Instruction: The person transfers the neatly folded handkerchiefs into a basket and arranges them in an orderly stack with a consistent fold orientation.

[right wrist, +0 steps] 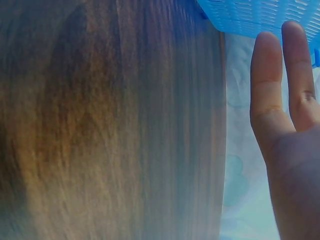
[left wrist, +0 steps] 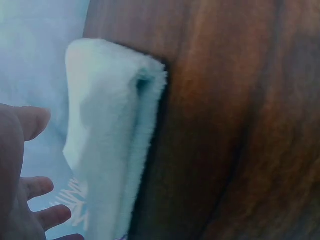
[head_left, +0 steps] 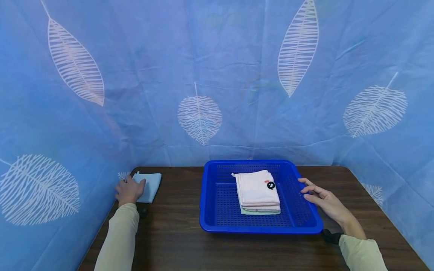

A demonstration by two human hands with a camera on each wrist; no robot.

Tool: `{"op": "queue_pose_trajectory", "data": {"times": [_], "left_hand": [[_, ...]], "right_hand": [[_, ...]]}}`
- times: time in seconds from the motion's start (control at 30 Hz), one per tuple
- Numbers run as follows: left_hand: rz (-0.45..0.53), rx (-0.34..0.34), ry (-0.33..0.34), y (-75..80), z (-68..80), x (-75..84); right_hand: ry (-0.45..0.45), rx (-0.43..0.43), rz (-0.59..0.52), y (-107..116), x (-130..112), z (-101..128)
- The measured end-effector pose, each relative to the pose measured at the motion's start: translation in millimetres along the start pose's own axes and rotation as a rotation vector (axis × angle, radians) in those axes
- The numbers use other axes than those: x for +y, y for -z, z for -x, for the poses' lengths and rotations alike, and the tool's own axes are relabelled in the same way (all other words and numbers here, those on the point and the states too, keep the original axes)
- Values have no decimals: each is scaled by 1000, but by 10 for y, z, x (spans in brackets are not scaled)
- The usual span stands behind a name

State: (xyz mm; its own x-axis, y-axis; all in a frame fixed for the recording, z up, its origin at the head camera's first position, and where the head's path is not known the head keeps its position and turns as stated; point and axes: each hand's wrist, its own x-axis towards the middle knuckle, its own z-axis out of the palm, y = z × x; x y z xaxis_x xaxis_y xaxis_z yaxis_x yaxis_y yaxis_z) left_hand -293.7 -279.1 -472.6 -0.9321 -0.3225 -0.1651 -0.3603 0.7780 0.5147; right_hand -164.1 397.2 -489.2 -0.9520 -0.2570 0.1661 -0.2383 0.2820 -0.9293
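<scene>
Your left hand (head_left: 129,191) rests on the folded light-blue cloth (head_left: 149,185), grip spread. Your right hand (head_left: 322,197), fingers straight, touches the blue basket (head_left: 306,203) rim.

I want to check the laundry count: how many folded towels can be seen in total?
3 visible: a light blue towel on the table under the left hand; a pink towel stacked on a pale green towel in the blue basket. More may be hidden.
</scene>
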Motion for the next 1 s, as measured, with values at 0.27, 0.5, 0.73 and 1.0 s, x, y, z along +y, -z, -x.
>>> {"op": "queue_pose_trajectory", "data": {"times": [0.27, 0.5, 0.73, 1.0], "left_hand": [[-3, -27, 30, -76, -6, -80], [-10, -42, 39, -95, -15, -92], [-44, -36, 33, -113, -13, -82], [-68, -26, 46, -94, -14, -84]], "right_hand": [[-17, 7, 13, -19, 11, 5], [-1, 9, 3, -19, 7, 0], [-12, 13, -6, -15, 1, 9], [-16, 16, 2, -21, -3, 4]]}}
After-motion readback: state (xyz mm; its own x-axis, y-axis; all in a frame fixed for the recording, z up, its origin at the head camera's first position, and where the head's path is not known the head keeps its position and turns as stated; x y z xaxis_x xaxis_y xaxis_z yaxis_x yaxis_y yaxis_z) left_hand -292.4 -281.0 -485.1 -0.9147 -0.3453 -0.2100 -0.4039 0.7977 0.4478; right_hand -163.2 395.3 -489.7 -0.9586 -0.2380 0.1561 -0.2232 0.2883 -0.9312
